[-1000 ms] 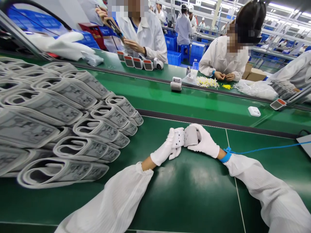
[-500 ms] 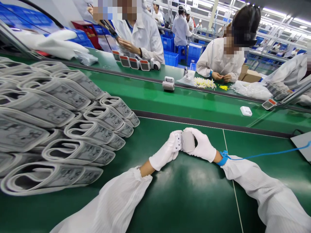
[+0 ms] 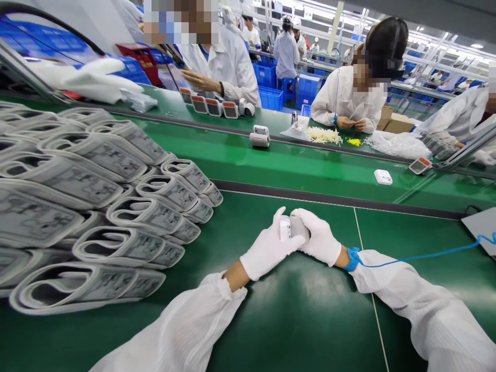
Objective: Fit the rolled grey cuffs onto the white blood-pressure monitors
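Shifted since last frame: left hand [image 3: 268, 251] rolled further over the white plastic housing [image 3: 285, 229], now clasped between it and right hand [image 3: 320, 237], above the counter [image 3: 310, 330]. Stacked grey blood-pressure cuffs [image 3: 116, 217] lie near left hand; blue antistatic wrist strap [image 3: 352, 259] circles right wrist.

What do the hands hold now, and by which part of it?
A small white plastic unit: the left fingers grip its left end, the right fingers its right end.
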Tool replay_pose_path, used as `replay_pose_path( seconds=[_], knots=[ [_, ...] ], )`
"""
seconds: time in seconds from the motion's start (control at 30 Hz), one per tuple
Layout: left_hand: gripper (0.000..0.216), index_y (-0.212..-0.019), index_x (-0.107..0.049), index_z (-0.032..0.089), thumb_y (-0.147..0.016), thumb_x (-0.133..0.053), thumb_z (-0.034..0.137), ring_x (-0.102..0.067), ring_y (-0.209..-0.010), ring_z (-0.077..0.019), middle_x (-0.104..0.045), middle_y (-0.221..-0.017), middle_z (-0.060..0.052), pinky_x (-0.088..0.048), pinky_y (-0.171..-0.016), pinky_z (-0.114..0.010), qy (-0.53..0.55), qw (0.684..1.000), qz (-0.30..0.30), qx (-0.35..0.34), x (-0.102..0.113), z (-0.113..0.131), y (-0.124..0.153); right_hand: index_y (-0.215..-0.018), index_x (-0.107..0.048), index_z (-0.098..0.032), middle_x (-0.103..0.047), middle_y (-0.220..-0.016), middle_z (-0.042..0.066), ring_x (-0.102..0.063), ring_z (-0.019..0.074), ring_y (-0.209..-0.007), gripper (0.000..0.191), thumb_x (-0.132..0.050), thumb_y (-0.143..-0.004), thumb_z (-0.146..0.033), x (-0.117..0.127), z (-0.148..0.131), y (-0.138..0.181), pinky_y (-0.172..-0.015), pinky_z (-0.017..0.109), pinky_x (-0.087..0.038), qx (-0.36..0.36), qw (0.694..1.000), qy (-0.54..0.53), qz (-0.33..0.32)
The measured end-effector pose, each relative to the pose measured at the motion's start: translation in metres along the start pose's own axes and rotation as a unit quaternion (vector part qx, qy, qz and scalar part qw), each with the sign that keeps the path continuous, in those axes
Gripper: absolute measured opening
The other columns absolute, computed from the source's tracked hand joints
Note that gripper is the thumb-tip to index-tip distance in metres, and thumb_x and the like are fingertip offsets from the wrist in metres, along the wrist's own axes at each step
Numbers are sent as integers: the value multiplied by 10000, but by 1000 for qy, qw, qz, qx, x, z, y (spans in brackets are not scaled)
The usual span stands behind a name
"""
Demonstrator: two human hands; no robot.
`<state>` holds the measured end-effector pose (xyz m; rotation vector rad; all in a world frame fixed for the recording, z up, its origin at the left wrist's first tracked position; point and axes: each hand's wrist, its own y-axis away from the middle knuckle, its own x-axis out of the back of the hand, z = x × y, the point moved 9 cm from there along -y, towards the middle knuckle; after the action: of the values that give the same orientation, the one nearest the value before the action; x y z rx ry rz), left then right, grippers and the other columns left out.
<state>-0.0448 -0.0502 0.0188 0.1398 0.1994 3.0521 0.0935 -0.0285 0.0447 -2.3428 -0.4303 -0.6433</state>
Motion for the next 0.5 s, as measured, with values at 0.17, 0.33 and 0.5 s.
replay_pose_path(
  seconds=[0.17,0.33,0.5],
  knots=[
    [984,-1517,-416,251,-652,-877,336,-572,-1310,-365,-600,-1418,-143,-418,-1103,-447,-111,991,-1,-75,-6,17,0,-1394,-549,-213,-610,-1406,119,-609,316,-1280,867,-889,-644,-486,5,12,-3,-1131,427,-470,-88,996,-25,-5],
    [671,-1427,-539,224,-787,-738,252,-556,-1352,-337,-631,-1396,-138,-374,-1173,-433,-71,990,7,-122,-2,18,-4,-1345,-572,-238,-697,-1182,54,-679,273,-1026,739,-841,-680,-414,9,15,-7,-902,379,-552,-159,987,-9,-27],
    [677,-1411,-558,227,-755,-720,178,-693,-1116,-346,-711,-1250,-125,-494,-1047,-443,-117,986,34,-110,1,18,-5,-1344,-573,-234,-705,-1044,27,-667,230,-869,707,-803,-701,-412,6,15,-7,-796,339,-551,-178,982,-30,-49]
  ],
)
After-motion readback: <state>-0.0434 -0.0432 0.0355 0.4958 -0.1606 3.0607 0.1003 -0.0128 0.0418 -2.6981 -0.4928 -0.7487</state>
